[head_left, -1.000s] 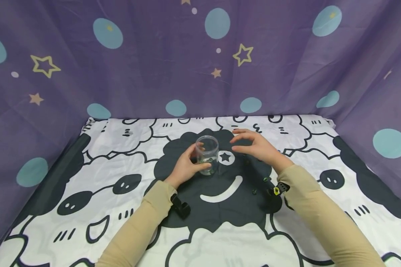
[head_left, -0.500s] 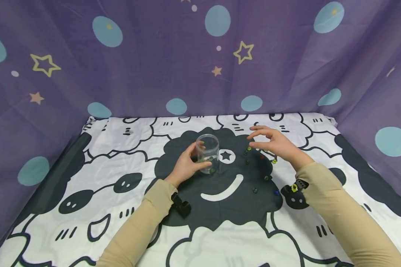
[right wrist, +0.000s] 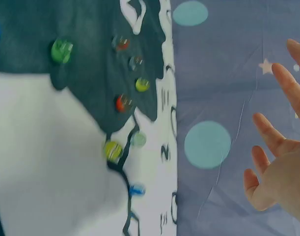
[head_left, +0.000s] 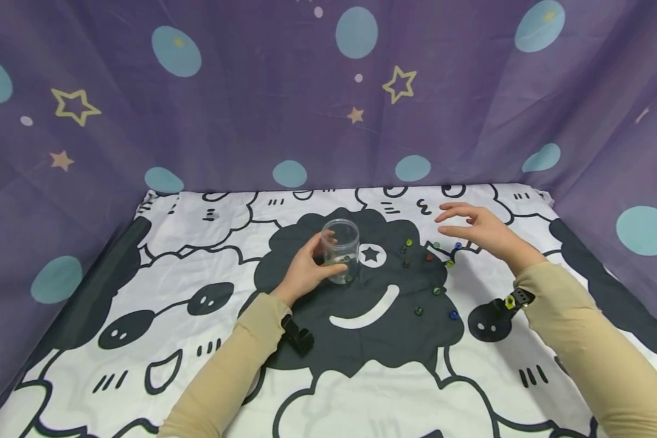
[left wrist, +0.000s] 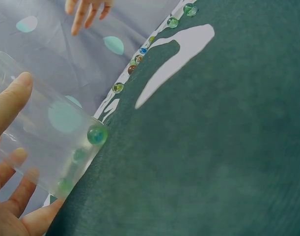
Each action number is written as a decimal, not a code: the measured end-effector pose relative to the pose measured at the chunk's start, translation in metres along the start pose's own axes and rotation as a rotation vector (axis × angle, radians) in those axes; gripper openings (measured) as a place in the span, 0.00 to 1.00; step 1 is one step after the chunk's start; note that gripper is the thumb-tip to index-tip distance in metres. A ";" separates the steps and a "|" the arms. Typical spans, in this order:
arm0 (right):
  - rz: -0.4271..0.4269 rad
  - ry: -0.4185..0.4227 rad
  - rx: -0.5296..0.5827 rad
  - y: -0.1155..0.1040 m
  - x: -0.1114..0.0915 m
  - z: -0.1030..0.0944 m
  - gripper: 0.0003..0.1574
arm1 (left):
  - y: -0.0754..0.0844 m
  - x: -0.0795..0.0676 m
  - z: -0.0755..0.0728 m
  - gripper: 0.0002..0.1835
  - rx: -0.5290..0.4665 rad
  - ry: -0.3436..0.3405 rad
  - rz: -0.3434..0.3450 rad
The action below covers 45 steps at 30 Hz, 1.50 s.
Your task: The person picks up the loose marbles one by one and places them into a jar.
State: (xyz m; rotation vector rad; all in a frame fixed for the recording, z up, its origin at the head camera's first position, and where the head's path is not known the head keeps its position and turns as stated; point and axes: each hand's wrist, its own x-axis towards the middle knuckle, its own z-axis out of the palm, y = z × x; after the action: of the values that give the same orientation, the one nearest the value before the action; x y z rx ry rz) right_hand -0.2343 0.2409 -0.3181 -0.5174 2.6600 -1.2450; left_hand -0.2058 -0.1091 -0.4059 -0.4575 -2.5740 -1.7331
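Note:
My left hand (head_left: 305, 272) holds a clear plastic jar (head_left: 341, 243), its thumb and fingers wrapped round the side. The jar stands upright on the dark part of the cloth, its top uncovered. A few green glass marbles (left wrist: 96, 134) lie at the jar's bottom. Off to the right, my right hand (head_left: 479, 229) hovers above the cloth with fingers spread and nothing between them. Below and beside it lie loose marbles: a red marble (right wrist: 123, 103), a yellow marble (right wrist: 113, 151), a pale green marble (right wrist: 138, 139) and a blue marble (right wrist: 137, 190), among several others.
A cloth (head_left: 317, 401) printed with black and white cartoon sheep covers the table. Behind it hangs a purple curtain (head_left: 274, 97) with stars and dots. Nearer the front, a green marble (head_left: 418, 311) and a blue marble (head_left: 453, 315) lie on the dark patch.
My right hand has moved right, away from the jar and over the scattered marbles, uncovering more of them. The left hand and jar have stayed in place.

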 end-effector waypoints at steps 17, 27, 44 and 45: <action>0.143 0.023 0.026 0.039 -0.004 -0.005 0.29 | 0.011 -0.009 -0.002 0.38 -0.020 -0.020 -0.023; 0.250 -0.003 0.038 0.061 0.005 0.000 0.33 | -0.002 -0.002 -0.001 0.38 -0.022 -0.005 0.000; 0.295 -0.001 -0.046 0.083 0.014 0.010 0.29 | -0.003 -0.001 0.001 0.38 -0.008 -0.003 0.006; 0.299 0.000 -0.048 0.084 0.014 0.010 0.28 | -0.002 -0.001 0.001 0.38 -0.009 0.000 0.002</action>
State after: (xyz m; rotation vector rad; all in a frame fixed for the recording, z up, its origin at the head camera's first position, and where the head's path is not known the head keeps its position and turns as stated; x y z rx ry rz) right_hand -0.2648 0.2787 -0.3888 -0.1167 2.6483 -1.0947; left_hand -0.2057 -0.1093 -0.4085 -0.4607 -2.5659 -1.7442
